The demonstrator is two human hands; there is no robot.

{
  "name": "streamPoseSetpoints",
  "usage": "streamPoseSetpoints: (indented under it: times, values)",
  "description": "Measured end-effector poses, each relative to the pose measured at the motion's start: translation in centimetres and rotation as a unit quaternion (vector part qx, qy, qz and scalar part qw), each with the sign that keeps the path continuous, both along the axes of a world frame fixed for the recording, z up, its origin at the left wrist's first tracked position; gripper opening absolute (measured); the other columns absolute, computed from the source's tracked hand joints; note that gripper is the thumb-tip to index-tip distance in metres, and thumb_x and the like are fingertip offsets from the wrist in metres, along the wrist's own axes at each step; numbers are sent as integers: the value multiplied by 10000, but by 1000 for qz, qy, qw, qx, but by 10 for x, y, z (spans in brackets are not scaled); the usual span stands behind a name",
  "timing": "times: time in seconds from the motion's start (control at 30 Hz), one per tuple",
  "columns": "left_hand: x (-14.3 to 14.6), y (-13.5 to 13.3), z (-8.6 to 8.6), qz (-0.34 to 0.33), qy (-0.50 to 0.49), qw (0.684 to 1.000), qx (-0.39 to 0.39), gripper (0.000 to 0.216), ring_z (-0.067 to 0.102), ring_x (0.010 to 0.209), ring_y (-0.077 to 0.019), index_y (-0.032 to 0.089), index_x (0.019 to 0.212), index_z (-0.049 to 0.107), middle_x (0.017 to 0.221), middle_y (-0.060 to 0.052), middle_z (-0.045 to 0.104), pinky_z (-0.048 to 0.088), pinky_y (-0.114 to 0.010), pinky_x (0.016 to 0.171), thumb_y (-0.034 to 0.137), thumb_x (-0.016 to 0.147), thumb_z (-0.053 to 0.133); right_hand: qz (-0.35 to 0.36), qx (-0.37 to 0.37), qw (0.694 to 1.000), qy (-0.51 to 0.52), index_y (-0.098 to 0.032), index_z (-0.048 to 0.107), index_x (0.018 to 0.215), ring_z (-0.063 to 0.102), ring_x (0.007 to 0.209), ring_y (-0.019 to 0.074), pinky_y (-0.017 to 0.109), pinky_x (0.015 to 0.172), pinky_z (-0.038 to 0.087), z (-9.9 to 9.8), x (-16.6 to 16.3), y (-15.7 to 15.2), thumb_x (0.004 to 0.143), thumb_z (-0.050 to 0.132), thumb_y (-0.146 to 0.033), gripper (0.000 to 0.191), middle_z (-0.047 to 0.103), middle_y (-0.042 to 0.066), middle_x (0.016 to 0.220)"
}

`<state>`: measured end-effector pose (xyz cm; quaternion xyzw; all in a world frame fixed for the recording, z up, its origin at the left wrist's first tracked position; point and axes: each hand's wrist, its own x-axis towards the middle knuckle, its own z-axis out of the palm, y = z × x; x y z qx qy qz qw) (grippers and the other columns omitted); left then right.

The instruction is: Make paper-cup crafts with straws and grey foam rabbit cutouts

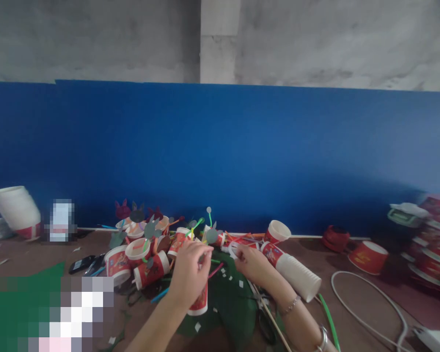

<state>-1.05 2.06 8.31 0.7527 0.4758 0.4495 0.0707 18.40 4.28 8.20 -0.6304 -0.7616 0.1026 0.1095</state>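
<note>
1. The red cup (199, 302) is standing on the green felt (229, 305) near the front of the counter (355, 293). It is a light, thin-walled paper thing, likely denting under a squeeze, so the wall near the rim is looking like the safest place to hold.
2. The left hand (190, 271) is curling over its top and clasping it, wrist bending down.
3. The right hand (251, 261) is pinching a small white ring (233, 249) just beside.
4. A heap of cups and straws (150, 244) is lying behind, and a cup stack (298, 278) is lying on its side to the right.

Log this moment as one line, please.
left hand: holds red cup | right hand: at white ring, grip unclear | under: green felt | beside: cup stack
</note>
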Motion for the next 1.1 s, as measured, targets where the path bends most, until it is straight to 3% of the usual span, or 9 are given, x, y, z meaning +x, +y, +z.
streamPoseSetpoints:
  times: [0.1, 0.23, 0.43, 0.7, 0.9, 1.1]
  values:
    - [13, -6, -11, -71, 5, 997, -3, 373, 542, 1055, -243, 214, 1172, 579, 1110, -89, 635, 431, -419, 931, 141, 821, 476, 62, 28, 982, 174, -186, 506, 762, 563, 601, 138, 224, 558, 348, 4, -8, -5, 802, 434, -199, 84, 609, -7, 632]
    - [18, -7, -23, -105, -12, 994, -24, 546, 480, 1159, -250, 223, 1336, 426, 1233, -112, 542, 407, -438, 978, 94, 807, 453, 102, 36, 959, 260, -203, 426, 723, 500, 529, 117, 216, 521, 322, 9, -16, -13, 806, 444, -212, 85, 518, -52, 548]
    - [18, -8, -20, -120, -55, 990, -43, 498, 491, 1156, -251, 236, 1281, 496, 1216, -112, 550, 412, -436, 980, 96, 806, 441, 113, 12, 946, 304, -207, 408, 755, 498, 529, 113, 211, 529, 335, 12, -17, -15, 807, 425, -176, 63, 527, -56, 548]
    - [19, -7, -13, -91, -159, 977, -109, 187, 591, 933, -218, 193, 929, 616, 944, -74, 641, 487, -358, 824, 185, 814, 468, 126, 19, 953, 275, -201, 475, 814, 443, 545, 108, 210, 522, 300, 21, -18, -23, 835, 415, -187, 66, 475, -57, 578]
    - [18, -6, -20, -100, -110, 987, -60, 437, 535, 1085, -242, 210, 1227, 527, 1162, -105, 589, 431, -413, 938, 137, 798, 479, 132, 34, 951, 278, -198, 475, 831, 429, 549, 110, 212, 524, 292, 19, -19, -22, 841, 413, -185, 64, 459, -55, 590]
    - [18, -10, -17, -96, -67, 993, -22, 419, 534, 1057, -253, 230, 1194, 567, 1112, -115, 585, 439, -431, 908, 113, 812, 439, 128, 40, 947, 292, -192, 477, 833, 402, 542, 108, 212, 513, 278, 14, -18, -18, 828, 404, -160, 80, 442, -62, 572]
